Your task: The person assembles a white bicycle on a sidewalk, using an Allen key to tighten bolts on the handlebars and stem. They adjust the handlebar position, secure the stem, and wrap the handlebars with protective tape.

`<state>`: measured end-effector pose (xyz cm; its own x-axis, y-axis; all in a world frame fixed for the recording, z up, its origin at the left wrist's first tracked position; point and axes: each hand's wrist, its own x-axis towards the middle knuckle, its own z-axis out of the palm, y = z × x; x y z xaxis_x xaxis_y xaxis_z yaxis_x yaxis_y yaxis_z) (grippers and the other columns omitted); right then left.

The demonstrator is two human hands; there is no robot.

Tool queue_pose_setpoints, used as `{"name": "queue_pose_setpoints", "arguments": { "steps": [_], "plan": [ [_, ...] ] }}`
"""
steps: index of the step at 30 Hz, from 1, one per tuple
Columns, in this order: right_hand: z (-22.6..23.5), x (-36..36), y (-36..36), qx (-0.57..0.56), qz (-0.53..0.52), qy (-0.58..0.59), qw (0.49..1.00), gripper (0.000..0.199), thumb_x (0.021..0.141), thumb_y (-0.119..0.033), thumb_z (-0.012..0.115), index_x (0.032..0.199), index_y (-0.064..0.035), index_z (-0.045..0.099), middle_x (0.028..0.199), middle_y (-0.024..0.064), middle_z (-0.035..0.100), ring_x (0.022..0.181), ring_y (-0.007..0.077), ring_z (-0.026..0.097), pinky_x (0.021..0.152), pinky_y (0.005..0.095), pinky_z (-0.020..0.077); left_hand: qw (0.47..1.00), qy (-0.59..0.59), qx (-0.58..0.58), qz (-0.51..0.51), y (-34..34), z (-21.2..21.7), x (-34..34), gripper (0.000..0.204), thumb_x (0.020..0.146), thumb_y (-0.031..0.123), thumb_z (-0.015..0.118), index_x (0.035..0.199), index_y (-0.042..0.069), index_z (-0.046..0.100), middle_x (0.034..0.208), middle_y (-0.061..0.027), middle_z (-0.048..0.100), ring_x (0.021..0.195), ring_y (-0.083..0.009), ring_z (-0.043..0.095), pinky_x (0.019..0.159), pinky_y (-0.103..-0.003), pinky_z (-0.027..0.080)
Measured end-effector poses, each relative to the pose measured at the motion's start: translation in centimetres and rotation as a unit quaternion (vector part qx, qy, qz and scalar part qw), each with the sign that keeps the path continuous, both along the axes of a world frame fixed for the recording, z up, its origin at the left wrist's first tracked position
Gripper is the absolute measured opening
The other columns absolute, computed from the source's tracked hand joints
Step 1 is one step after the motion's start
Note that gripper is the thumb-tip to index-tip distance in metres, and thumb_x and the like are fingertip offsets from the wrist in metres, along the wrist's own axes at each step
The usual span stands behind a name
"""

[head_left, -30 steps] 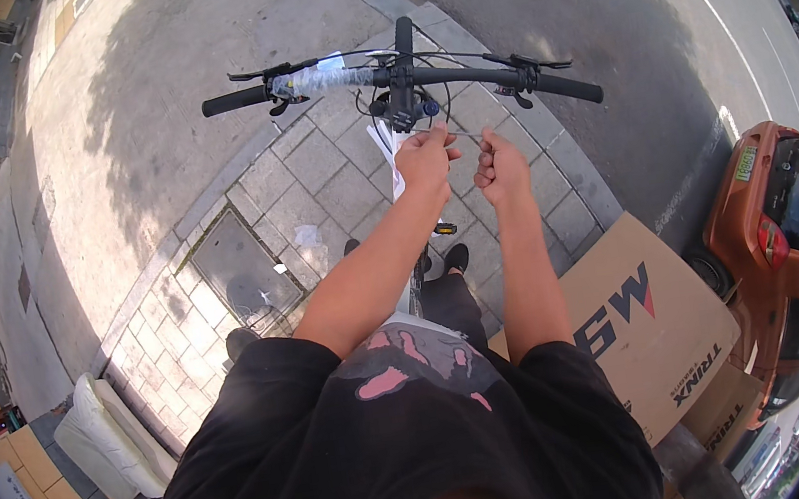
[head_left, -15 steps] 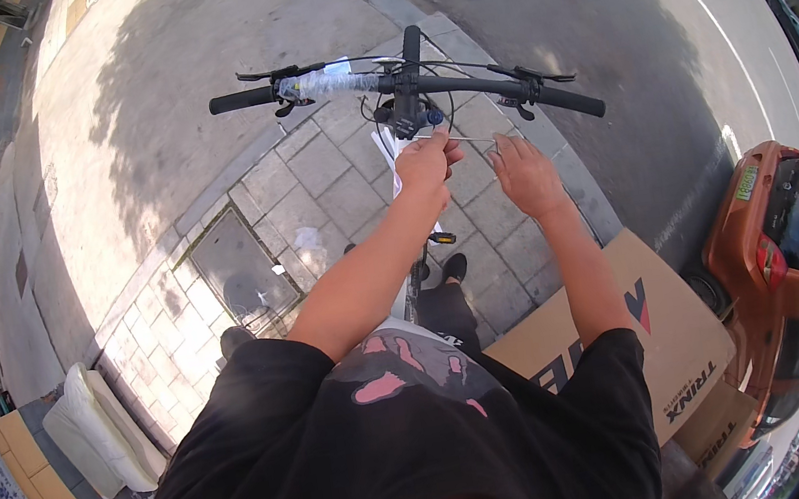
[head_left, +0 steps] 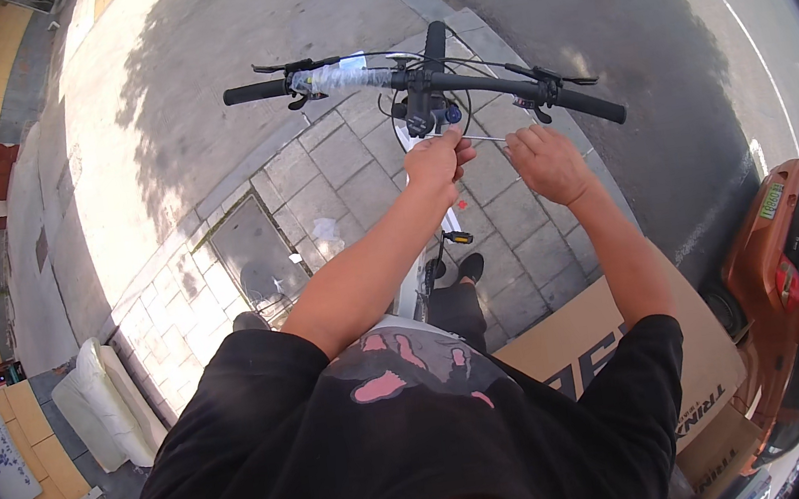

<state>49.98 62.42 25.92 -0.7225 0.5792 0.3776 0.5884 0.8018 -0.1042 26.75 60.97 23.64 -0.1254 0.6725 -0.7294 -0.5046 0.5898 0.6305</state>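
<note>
Ahead of me stands a bicycle with a black handlebar (head_left: pixel 489 83); clear plastic wrap (head_left: pixel 342 77) covers its left part. My left hand (head_left: pixel 438 162) is closed just behind the stem (head_left: pixel 419 111), its fingers pinching a thin silver hex key (head_left: pixel 489 139) near the stem's rear end. To the right, my right hand (head_left: pixel 548 167) has its fingers curled round the other end of the key, which lies nearly level between both hands. Where the key's tip sits is hidden by my left fingers. The pale bike frame (head_left: pixel 413 293) runs back between my legs.
Near my right elbow lies a large cardboard box (head_left: pixel 690 347), with an orange car (head_left: pixel 788 289) beyond it. A metal cover (head_left: pixel 257 253) and crumpled plastic (head_left: pixel 327 237) are on the paving at left. A pale cushion-like object (head_left: pixel 109 404) stands farther left.
The bicycle and both hands appear slightly farther right in the picture. My right hand has closed its fingers more round the key's end and swung a little outward.
</note>
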Motion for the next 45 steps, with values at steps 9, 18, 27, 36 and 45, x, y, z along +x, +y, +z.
{"name": "queue_pose_setpoints", "arguments": {
  "steps": [9, 18, 27, 36, 45],
  "plan": [
    [-2.7, -1.5, 1.2, -0.573, -0.198, 0.359, 0.710, 0.028, 0.111, -0.027, 0.066, 0.093, -0.0056, 0.068, 0.068, 0.0025, 0.054, 0.056, 0.0137, 0.051, 0.052, 0.0334, 0.0397, 1.000, 0.020, -0.003, 0.004, -0.3, 0.5, -0.2, 0.022, 0.106, 0.027, 0.079, 0.101, 0.008, 0.070, 0.095, -0.0045, 0.078, 0.076, -0.0128, 0.075, 0.057, -0.028, 0.045],
    [-7.4, -4.9, -0.1, -0.698, -0.189, 0.669, 0.172, 0.036, 0.111, -0.034, 0.067, 0.085, -0.0106, 0.059, 0.064, -0.0020, 0.050, 0.046, 0.0093, 0.035, 0.042, 0.0279, 0.0278, 1.000, 0.012, 0.006, 0.017, 0.0, 0.0, 0.5, 0.025, 0.107, 0.029, 0.080, 0.103, 0.008, 0.067, 0.094, -0.0039, 0.078, 0.075, -0.0143, 0.076, 0.057, -0.028, 0.045],
    [-8.2, -3.7, -3.8, -0.344, -0.265, 0.384, 0.814, 0.033, 0.116, -0.032, 0.062, 0.116, -0.0018, 0.074, 0.091, 0.0149, 0.072, 0.076, 0.0301, 0.068, 0.069, 0.0421, 0.0541, 0.999, 0.024, 0.026, 0.011, -0.4, -0.8, 0.1, 0.026, 0.106, 0.026, 0.079, 0.105, 0.005, 0.064, 0.094, -0.0085, 0.077, 0.077, -0.0185, 0.079, 0.056, -0.030, 0.048],
    [-6.4, -3.1, -4.2, -0.183, -0.197, 0.272, 0.924, 0.023, 0.115, -0.020, 0.059, 0.119, -0.0020, 0.072, 0.107, 0.0216, 0.073, 0.097, 0.0490, 0.069, 0.081, 0.0519, 0.0560, 0.999, 0.018, 0.024, 0.018, -0.4, -0.1, -0.1, 0.026, 0.106, 0.023, 0.079, 0.102, 0.004, 0.062, 0.090, -0.0105, 0.077, 0.072, -0.0194, 0.078, 0.051, -0.030, 0.047],
    [-7.5, -3.5, -3.9, -0.391, -0.210, 0.412, 0.796, 0.034, 0.114, -0.028, 0.060, 0.095, -0.0014, 0.069, 0.074, 0.0077, 0.060, 0.068, 0.0249, 0.059, 0.063, 0.0405, 0.0466, 1.000, 0.023, 0.006, 0.017, -0.3, 0.3, 0.3, 0.023, 0.106, 0.025, 0.079, 0.103, 0.006, 0.066, 0.091, -0.0067, 0.077, 0.077, -0.0183, 0.079, 0.058, -0.031, 0.051]
  ]
}}
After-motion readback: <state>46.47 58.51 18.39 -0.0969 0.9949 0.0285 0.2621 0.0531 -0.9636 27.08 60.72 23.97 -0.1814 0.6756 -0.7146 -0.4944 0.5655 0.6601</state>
